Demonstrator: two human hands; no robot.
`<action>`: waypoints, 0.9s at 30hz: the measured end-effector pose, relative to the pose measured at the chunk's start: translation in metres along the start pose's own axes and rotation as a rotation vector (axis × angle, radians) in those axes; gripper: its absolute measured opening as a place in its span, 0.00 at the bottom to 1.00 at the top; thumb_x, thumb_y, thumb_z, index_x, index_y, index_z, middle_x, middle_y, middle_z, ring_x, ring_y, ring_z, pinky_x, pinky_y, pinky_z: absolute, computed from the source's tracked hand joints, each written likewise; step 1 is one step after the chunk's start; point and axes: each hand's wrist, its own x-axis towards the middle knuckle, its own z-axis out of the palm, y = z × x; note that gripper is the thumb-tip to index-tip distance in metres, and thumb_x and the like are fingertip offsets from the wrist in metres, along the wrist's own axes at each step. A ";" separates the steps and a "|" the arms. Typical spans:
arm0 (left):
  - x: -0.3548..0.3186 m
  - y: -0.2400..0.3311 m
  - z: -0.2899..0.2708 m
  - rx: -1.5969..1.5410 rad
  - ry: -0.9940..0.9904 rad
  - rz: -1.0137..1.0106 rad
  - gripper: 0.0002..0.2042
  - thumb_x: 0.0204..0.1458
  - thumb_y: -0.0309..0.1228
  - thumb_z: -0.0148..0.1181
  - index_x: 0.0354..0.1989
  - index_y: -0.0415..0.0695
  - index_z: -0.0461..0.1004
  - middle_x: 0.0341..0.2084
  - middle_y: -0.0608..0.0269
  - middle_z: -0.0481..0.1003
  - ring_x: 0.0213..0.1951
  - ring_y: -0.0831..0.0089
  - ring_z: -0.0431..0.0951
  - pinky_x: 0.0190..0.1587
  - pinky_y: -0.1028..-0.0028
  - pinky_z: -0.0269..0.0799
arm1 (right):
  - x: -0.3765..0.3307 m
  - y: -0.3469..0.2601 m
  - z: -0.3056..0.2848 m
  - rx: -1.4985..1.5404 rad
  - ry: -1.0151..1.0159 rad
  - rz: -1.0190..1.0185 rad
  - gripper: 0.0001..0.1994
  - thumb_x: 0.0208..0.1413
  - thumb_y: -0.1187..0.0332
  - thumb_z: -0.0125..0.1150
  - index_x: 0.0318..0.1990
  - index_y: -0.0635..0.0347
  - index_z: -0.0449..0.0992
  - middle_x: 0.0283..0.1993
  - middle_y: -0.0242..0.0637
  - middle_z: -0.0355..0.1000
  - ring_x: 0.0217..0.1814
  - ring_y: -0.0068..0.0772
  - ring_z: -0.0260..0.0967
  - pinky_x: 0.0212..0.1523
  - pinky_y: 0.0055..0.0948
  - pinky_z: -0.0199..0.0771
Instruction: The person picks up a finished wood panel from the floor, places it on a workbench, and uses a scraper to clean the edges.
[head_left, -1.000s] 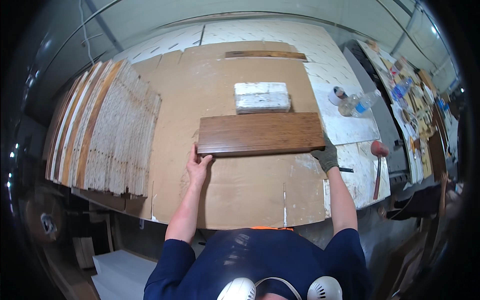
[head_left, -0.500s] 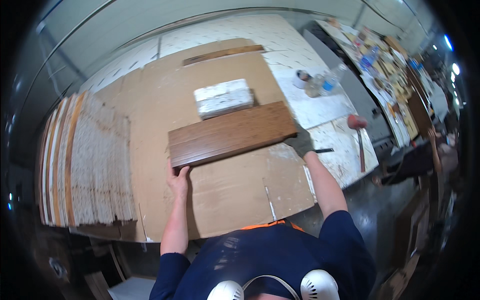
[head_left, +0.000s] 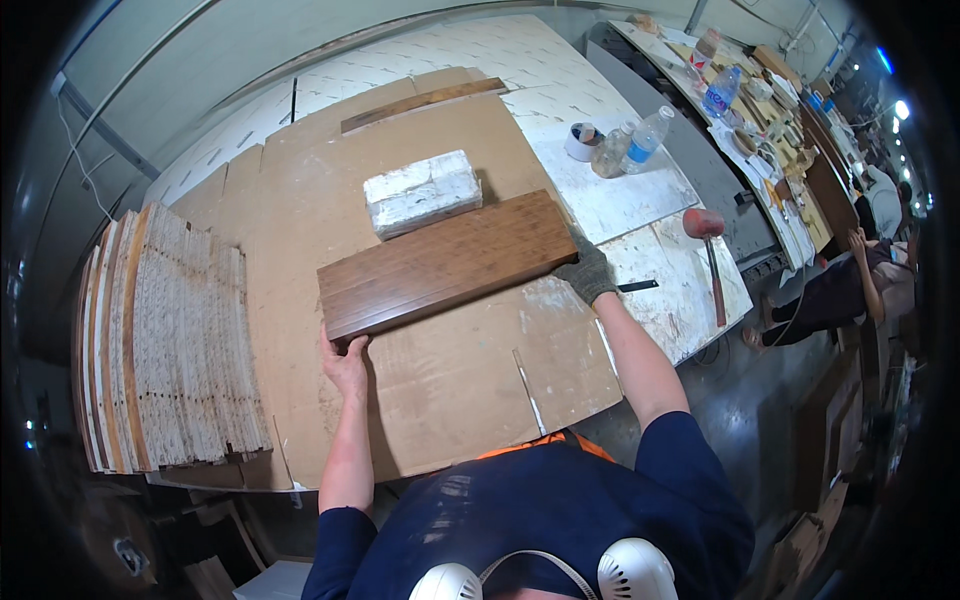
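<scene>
Step in hand: positioning plank (head_left: 447, 262) on cardboard (head_left: 440, 380), centre bench; left hand (head_left: 345, 360) fingers curled on 7 o'clock corner, gloved right hand (head_left: 588, 275) clasping 3 o'clock end; white block (head_left: 421, 193) just beyond at 12; next calls for even two-handed control

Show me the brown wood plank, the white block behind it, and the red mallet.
brown wood plank (head_left: 447, 263), head view, middle of top face
white block (head_left: 421, 193), head view, top face
red mallet (head_left: 703, 223), head view, its head
</scene>
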 end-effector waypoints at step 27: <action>-0.001 0.005 0.003 0.084 0.010 0.011 0.34 0.38 0.14 0.62 0.59 0.40 0.60 0.44 0.62 0.72 0.43 0.75 0.73 0.47 0.76 0.69 | 0.001 -0.002 -0.001 0.053 0.002 0.030 0.37 0.34 0.74 0.69 0.59 0.53 0.63 0.54 0.43 0.69 0.55 0.37 0.67 0.55 0.30 0.67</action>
